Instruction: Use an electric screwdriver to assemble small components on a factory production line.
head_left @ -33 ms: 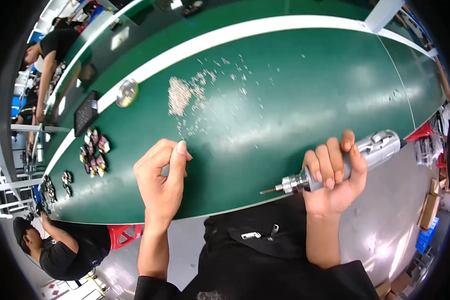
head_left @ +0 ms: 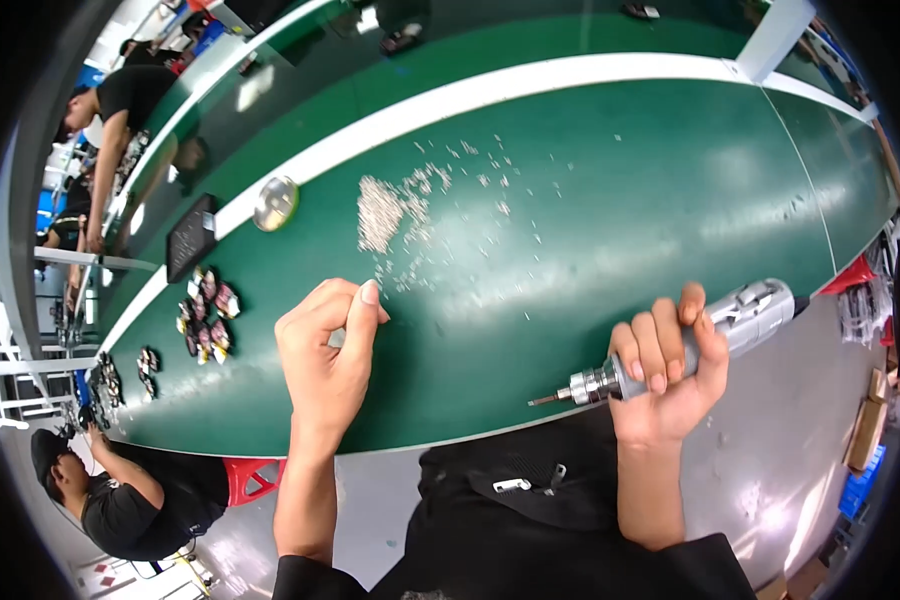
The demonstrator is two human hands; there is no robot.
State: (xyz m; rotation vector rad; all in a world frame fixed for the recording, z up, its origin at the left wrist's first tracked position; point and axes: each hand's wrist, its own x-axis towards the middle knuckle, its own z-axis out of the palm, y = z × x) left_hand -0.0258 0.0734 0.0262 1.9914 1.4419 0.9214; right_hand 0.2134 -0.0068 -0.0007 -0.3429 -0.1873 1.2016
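My left hand point(head_left: 328, 350) is raised over the near side of the green table, fingers curled and thumb pressed to the index finger. Whatever may be in that pinch is hidden or too small to make out. Just beyond its fingertips lies a heap of small silvery screw-like pieces point(head_left: 378, 215), with many more scattered to the right. My right hand point(head_left: 667, 365) is wrapped around a grey electric screwdriver point(head_left: 745, 318), held near the table's front edge. Its thin bit point(head_left: 545, 401) points left, and the fingers curl over the barrel from above.
A shiny round dish point(head_left: 276, 203) and a black tray point(head_left: 191, 238) stand by the white divider. Several small dark parts point(head_left: 208, 315) lie clustered on the table point(head_left: 670, 200) to the left. One co-worker point(head_left: 120, 490) sits at the left end; another point(head_left: 120, 110) works across the divider.
The whole view has shifted slightly, so the table and its contents appear lower and further right. Both hands keep the same pose and grip.
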